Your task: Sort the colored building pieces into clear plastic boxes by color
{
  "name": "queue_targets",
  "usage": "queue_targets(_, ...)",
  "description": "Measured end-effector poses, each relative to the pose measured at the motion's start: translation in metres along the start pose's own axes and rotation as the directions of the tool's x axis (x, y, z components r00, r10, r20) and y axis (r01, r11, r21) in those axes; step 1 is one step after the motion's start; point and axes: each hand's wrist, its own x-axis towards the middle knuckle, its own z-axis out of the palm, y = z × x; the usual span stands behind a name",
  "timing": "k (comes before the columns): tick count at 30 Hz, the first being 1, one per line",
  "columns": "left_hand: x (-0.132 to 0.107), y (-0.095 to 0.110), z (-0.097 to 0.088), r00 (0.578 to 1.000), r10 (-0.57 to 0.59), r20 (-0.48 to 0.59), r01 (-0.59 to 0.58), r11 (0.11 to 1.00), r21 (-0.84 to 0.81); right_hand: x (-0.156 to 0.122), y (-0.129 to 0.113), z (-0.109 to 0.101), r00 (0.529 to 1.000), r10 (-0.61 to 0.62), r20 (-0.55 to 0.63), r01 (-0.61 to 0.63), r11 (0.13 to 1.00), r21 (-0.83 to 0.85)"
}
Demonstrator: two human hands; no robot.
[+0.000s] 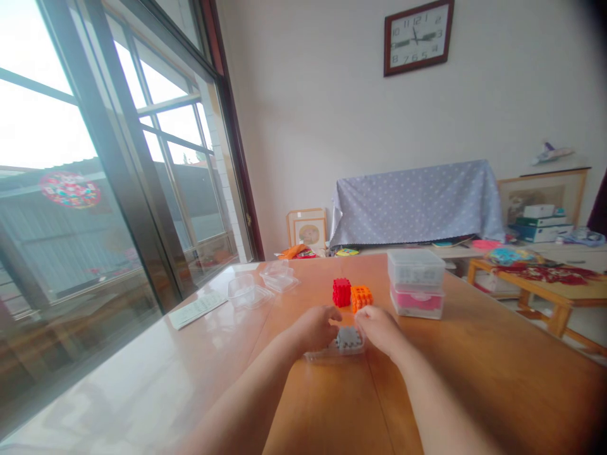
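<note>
A clear plastic container (334,356) lies on the table between my hands, with grey interlocking foam-like pieces (349,338) in it. My left hand (318,325) is over the container's left side, its fingers bent and a gap showing between thumb and forefinger. At the right edge, my right hand (378,325) has its fingers closed together; whether they grip the rim or a small piece is hidden. Just beyond my hands stand a red cube (341,292) and an orange cube (361,298) with gridded, notched sides, close beside each other.
Two stacked plastic boxes, a clear one (416,268) above a pink-filled one (417,300), stand to the right. Clear tubs (244,291) and lids (279,277) lie at the left back, near a printed sheet (198,308). A window (142,189) borders the table's left.
</note>
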Motion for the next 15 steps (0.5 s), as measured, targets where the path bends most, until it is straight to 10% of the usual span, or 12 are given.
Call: queue_targets(15, -0.065, -0.077, -0.051, 0.991, -0.110, 0.083, 0.113, 0.993, -0.037, 0.001, 0.007, 0.002, 1.000, -0.007, 0.007, 0.008, 1.000, -0.021)
